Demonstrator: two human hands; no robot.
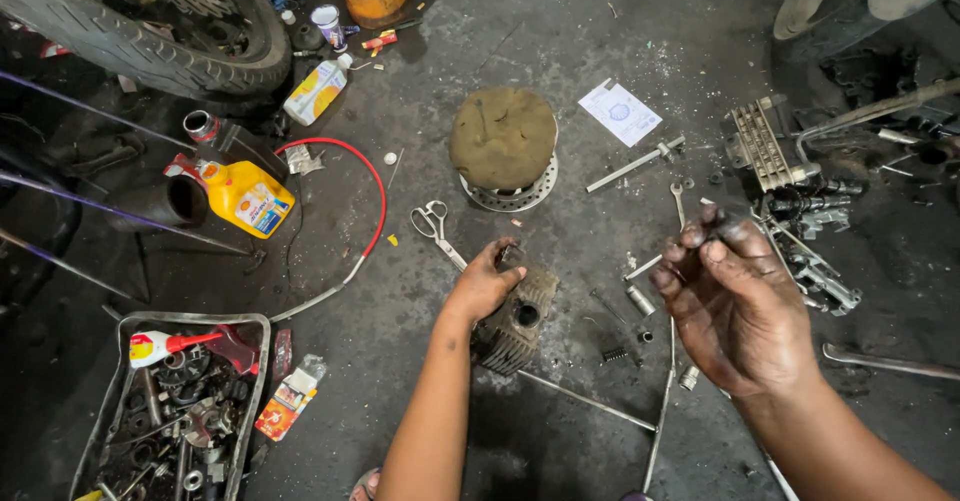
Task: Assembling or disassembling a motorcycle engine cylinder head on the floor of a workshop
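While the left hand [487,283] rests on top of a finned engine cylinder [515,321] standing on the oily floor [560,431], its fingers curl over the upper edge and grip it. The right hand [735,296] hovers above the floor to the right, fingers bunched together at the tips; whether they pinch anything small cannot be told. Long metal rods [590,401] lie near the cylinder. At the near left sits a tray [120,401] of parts. Farther off lie scissors [435,226], a yellow oil bottle [245,196], a round padded stool [503,141] and a tyre [150,51].
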